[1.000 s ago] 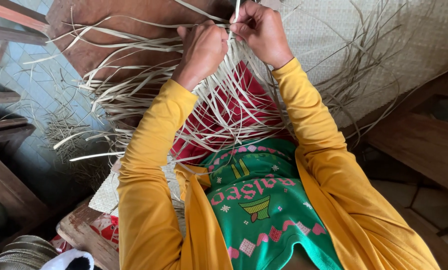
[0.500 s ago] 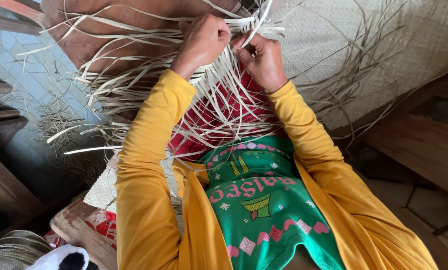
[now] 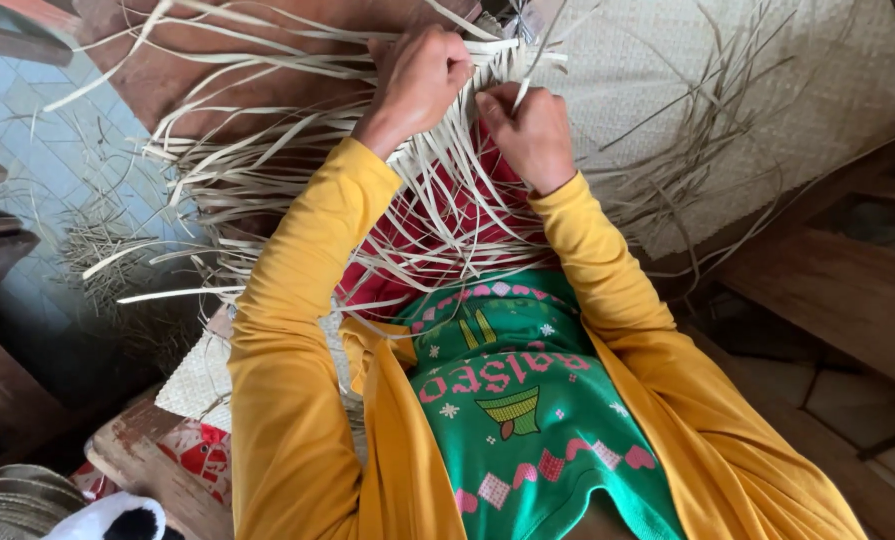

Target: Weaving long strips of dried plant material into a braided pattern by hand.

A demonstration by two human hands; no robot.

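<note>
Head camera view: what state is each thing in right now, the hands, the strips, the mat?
Left hand: closed, gripping pale strips.
Right hand: fingers pinched on one strip.
Loose strips: unwoven, fanned out, tangled.
Woven mat: finished weave, lying flat, fringed edge.
Scraps on the tiled floor: scattered.

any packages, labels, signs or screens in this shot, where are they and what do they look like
Red printed wrapper or packet with white patches: lower left, on a worn wooden board, crumpled, partly hidden by the yellow sleeve.
Printed design on the green knit top: centre bottom, on the person's chest, pink lettering, pink and white squares, a small green and yellow motif.
No signs or screens show.
</note>
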